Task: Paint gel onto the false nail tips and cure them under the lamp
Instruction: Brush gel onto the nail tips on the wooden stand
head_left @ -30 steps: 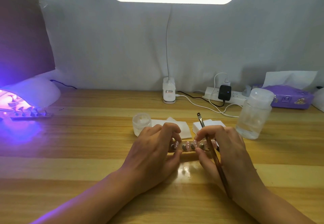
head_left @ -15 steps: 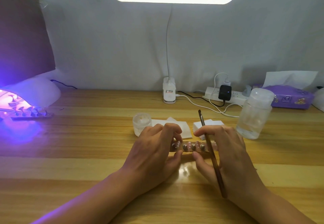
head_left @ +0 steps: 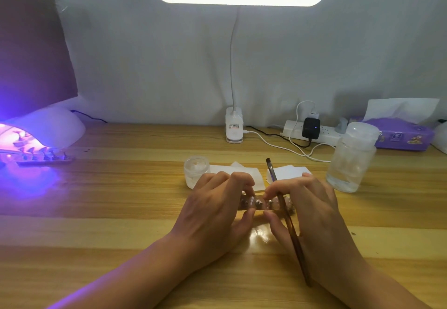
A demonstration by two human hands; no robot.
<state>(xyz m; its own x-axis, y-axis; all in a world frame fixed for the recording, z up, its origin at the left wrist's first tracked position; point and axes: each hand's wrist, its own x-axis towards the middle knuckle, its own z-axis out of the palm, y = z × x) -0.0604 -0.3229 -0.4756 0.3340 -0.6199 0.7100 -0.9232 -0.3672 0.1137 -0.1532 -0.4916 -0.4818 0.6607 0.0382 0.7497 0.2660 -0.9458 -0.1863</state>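
A clear strip of false nail tips (head_left: 260,204) lies on the wooden desk (head_left: 121,199) between my hands. My left hand (head_left: 217,209) pinches its left end between fingers and thumb. My right hand (head_left: 307,209) pinches the strip near its middle and also holds a brown brush (head_left: 285,214) across its palm, bristles pointing away from me. A small open gel jar (head_left: 196,172) stands just behind my left hand. At the far left the white curing lamp (head_left: 46,129) glows violet, with another strip of tips (head_left: 46,158) at its mouth.
White wipes (head_left: 287,172) lie behind my hands. A clear bottle (head_left: 350,161) stands at the right, a purple tissue box (head_left: 401,137) behind it. A power strip (head_left: 312,131) with cables and the desk lamp's base (head_left: 234,127) sit at the wall.
My right hand's fingers have shifted left along the strip toward its middle, and the brush has swung slightly. My left hand has stayed put on the strip's left end.
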